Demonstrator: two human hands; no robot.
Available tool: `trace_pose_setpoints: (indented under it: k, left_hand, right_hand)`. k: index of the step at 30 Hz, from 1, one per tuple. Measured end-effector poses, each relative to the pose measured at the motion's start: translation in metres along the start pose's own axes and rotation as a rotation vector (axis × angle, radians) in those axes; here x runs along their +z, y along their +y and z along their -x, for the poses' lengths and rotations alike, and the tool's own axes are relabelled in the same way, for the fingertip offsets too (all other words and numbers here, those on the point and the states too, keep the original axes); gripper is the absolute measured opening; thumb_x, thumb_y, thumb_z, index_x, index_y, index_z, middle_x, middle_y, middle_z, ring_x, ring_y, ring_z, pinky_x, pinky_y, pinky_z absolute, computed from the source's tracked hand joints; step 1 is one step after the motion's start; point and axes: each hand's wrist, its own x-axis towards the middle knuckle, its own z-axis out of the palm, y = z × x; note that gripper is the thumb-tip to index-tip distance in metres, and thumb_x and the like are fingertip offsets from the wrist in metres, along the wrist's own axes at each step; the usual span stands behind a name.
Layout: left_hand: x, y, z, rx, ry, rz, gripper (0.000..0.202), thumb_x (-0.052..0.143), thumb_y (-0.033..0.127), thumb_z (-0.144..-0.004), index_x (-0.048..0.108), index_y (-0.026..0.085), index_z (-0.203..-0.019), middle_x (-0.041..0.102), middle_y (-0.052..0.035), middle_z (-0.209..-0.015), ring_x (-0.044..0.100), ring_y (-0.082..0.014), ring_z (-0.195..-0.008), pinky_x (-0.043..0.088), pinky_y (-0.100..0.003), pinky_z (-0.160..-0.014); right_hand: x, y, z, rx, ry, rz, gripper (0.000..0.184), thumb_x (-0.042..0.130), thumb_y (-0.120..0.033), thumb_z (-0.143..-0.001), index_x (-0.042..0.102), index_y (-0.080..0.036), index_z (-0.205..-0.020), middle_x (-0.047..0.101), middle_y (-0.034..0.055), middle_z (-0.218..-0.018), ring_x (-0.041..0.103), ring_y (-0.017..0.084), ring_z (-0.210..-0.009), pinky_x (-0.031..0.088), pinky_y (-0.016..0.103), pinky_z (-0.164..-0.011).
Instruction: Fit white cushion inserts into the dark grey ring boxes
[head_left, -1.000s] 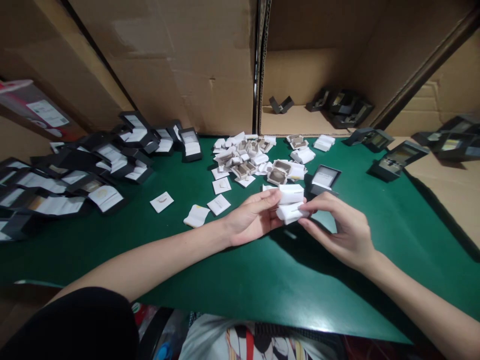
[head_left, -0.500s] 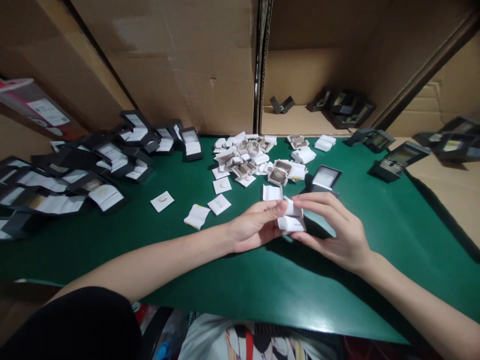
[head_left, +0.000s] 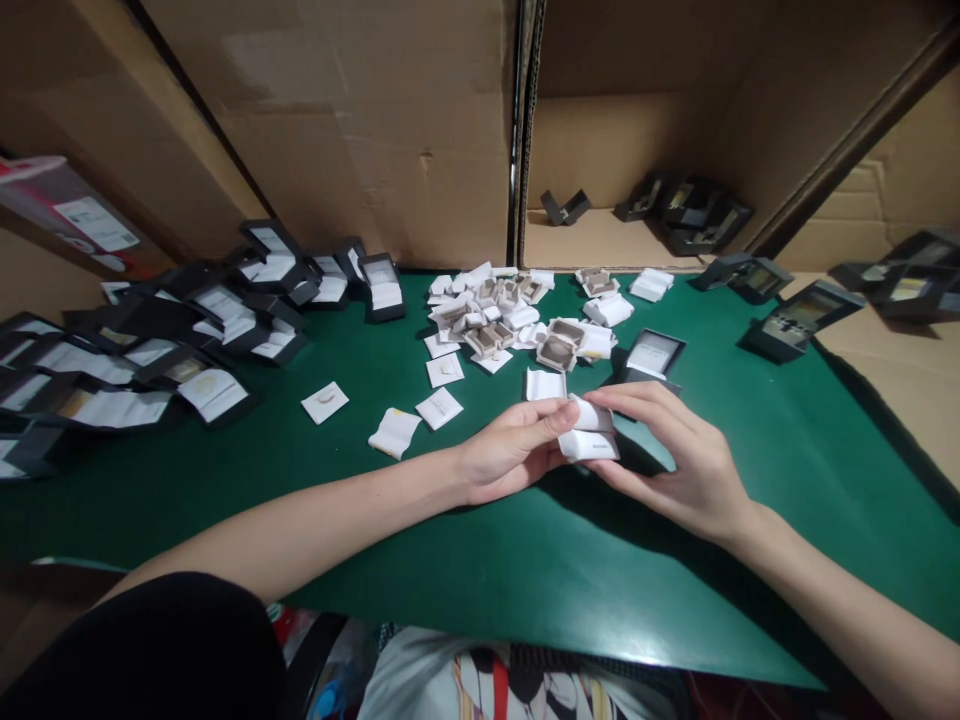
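Note:
Both hands hold a small white folded card insert point(head_left: 589, 445) with a line of dark print on its front face. My left hand point(head_left: 517, 450) pinches its left side, thumb on top and fingers beneath. My right hand point(head_left: 679, 455) has fingertips at the insert's upper right edge and thumb at its lower right. Just behind the hands lies another white insert point(head_left: 545, 385). An open dark box point(head_left: 654, 355) with a white printed lid lining stands beyond my right hand, its lower part partly hidden by the fingers.
A heap of white and grey-brown inserts point(head_left: 491, 310) lies at the table's back. Flat white cards point(head_left: 325, 402) lie left of it. Many open black boxes point(head_left: 225, 310) crowd the left side; several more point(head_left: 795, 320) stand right. Cardboard walls point(head_left: 337, 130) border the green table point(head_left: 480, 580).
The insert has turned slightly in my hands, so its printed front face sits straighter and its folds look closer together. Both hands have shifted barely to the right.

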Motion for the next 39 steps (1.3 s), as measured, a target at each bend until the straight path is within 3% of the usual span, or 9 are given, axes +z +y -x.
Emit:
trace_pose_setpoints:
  k: [5, 10, 13, 20, 26, 30, 34, 36, 39]
  left_hand:
    - [-0.001, 0.001, 0.000, -0.030, -0.073, 0.034, 0.045, 0.058, 0.044, -0.081, 0.057, 0.012, -0.113, 0.063, -0.0103, -0.109, 0.059, -0.0108, -0.098, 0.040, -0.027, -0.096]
    - [-0.003, 0.001, 0.002, -0.057, -0.232, -0.003, 0.055, 0.070, 0.042, -0.071, 0.059, 0.012, -0.116, 0.060, -0.0128, -0.120, 0.061, -0.0146, -0.106, 0.039, -0.031, -0.104]
    - [-0.003, -0.001, 0.002, -0.029, -0.218, -0.013, 0.053, 0.071, 0.038, -0.072, 0.060, 0.011, -0.115, 0.060, -0.0136, -0.120, 0.061, -0.0142, -0.106, 0.040, -0.029, -0.105]
    - [-0.005, -0.003, 0.000, 0.002, -0.173, 0.000, 0.055, 0.075, 0.040, -0.066, 0.063, 0.009, -0.109, 0.064, -0.0126, -0.111, 0.063, -0.0126, -0.096, 0.045, -0.022, -0.088]
    - [-0.002, -0.002, 0.001, -0.038, -0.110, -0.009, 0.058, 0.081, 0.037, -0.058, 0.064, 0.008, -0.106, 0.065, -0.0118, -0.107, 0.064, -0.0116, -0.093, 0.045, -0.023, -0.090]
    - [-0.001, -0.002, 0.002, -0.066, -0.112, -0.059, 0.056, 0.079, 0.036, -0.062, 0.063, 0.008, -0.109, 0.064, -0.0131, -0.110, 0.063, -0.0092, -0.092, 0.045, -0.025, -0.096]
    - [0.000, -0.001, 0.003, -0.064, -0.120, -0.162, 0.052, 0.073, 0.032, -0.071, 0.059, 0.012, -0.117, 0.062, -0.0133, -0.115, 0.065, -0.0127, -0.098, 0.048, -0.029, -0.097]
    - [0.001, 0.000, 0.005, -0.020, -0.096, -0.294, 0.043, 0.066, 0.030, -0.077, 0.059, 0.011, -0.116, 0.064, -0.0133, -0.109, 0.066, -0.0123, -0.092, 0.051, -0.026, -0.089]
    - [0.004, 0.000, 0.008, 0.106, -0.044, -0.569, 0.032, 0.057, 0.030, -0.083, 0.062, 0.008, -0.104, 0.065, -0.0119, -0.098, 0.064, -0.0083, -0.084, 0.051, -0.018, -0.077]
  right_hand:
    - [0.001, 0.000, 0.001, -0.012, 0.072, 0.016, 0.044, 0.065, -0.015, -0.079, 0.052, -0.019, -0.120, 0.060, 0.0120, -0.102, 0.059, 0.023, -0.093, 0.051, 0.037, -0.074]
    - [0.000, 0.001, 0.004, 0.014, 0.071, -0.032, 0.048, 0.067, -0.018, -0.079, 0.051, -0.019, -0.124, 0.058, 0.0127, -0.104, 0.057, 0.024, -0.093, 0.051, 0.037, -0.073]
    - [0.000, 0.002, 0.006, 0.011, 0.045, -0.060, 0.050, 0.067, -0.020, -0.080, 0.050, -0.021, -0.127, 0.057, 0.0115, -0.105, 0.058, 0.023, -0.092, 0.052, 0.036, -0.072]
    - [0.005, 0.001, 0.006, 0.007, 0.065, -0.107, 0.056, 0.073, -0.025, -0.078, 0.051, -0.023, -0.130, 0.058, 0.0117, -0.106, 0.059, 0.023, -0.091, 0.053, 0.036, -0.072]
    - [0.002, -0.003, 0.001, -0.051, 0.045, -0.065, 0.050, 0.071, -0.016, -0.077, 0.053, -0.017, -0.124, 0.059, 0.0121, -0.100, 0.059, 0.021, -0.087, 0.052, 0.033, -0.069]
    - [-0.009, 0.003, 0.000, -0.112, 0.017, -0.058, 0.051, 0.074, -0.017, -0.074, 0.055, -0.016, -0.121, 0.061, 0.0116, -0.099, 0.059, 0.021, -0.085, 0.051, 0.034, -0.069]
    - [-0.022, 0.017, 0.003, 0.067, 0.166, 0.017, 0.041, 0.074, -0.019, -0.074, 0.061, -0.019, -0.113, 0.062, 0.0107, -0.098, 0.059, 0.022, -0.084, 0.049, 0.035, -0.071]
    - [-0.025, 0.023, 0.005, 0.232, 0.252, 0.038, 0.033, 0.073, -0.022, -0.076, 0.063, -0.019, -0.107, 0.063, 0.0092, -0.098, 0.059, 0.021, -0.083, 0.049, 0.036, -0.074]
    - [-0.023, 0.030, 0.007, 0.442, 0.261, -0.034, 0.028, 0.071, -0.028, -0.078, 0.064, -0.020, -0.104, 0.064, 0.0068, -0.098, 0.060, 0.020, -0.085, 0.050, 0.035, -0.080]
